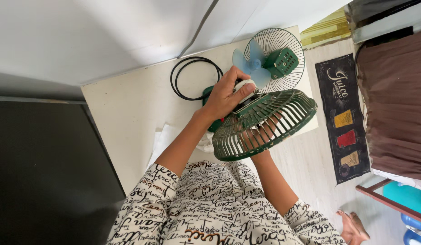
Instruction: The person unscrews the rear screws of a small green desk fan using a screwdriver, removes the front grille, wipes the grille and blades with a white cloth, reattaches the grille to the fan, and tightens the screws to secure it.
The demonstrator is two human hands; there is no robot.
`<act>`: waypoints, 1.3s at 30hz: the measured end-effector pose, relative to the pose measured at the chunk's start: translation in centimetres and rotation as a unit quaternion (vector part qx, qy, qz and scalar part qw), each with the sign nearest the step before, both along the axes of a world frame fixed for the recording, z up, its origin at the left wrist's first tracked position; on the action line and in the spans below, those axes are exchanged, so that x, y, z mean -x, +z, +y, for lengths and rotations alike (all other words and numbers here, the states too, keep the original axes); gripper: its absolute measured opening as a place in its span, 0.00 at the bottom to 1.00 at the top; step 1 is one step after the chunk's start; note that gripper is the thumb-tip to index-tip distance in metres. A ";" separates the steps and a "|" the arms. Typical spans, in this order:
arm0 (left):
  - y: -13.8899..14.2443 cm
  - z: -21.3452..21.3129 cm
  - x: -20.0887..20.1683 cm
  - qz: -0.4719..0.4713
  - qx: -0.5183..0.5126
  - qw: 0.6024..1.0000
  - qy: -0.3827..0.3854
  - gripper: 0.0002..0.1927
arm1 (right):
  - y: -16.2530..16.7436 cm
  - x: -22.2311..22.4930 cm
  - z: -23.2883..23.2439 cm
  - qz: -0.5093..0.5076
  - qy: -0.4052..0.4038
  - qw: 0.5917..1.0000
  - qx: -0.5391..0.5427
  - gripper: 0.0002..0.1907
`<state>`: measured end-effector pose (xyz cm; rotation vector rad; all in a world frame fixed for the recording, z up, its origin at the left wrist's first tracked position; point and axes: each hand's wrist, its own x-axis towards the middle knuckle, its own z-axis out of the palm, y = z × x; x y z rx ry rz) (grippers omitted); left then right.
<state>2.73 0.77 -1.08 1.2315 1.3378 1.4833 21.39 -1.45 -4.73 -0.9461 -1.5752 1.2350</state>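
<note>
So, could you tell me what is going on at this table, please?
A person is handling a small dismantled fan. The left hand grips the white motor part at the hub of a green fan guard, while the right hand supports that guard from behind, seen through its bars. On the white table lie a pale blue fan blade, a wire grille with a green housing, and a black ring.

bench [129, 109]: pale cream top, standing against a white wall
black ring [195, 78]: lies flat on the bench, looped double
wire fan guard [283, 56]: just right of the black ring, with a blue fan blade [252, 63] and a green motor housing [281, 61] on it
white cloth [165, 138]: below the black ring, near the bench's front edge
</note>
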 end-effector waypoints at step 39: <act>-7.9 -7.7 -2.2 0.188 0.056 0.973 0.121 0.68 | 0.2 -0.9 12.5 0.288 0.201 0.916 0.194 0.18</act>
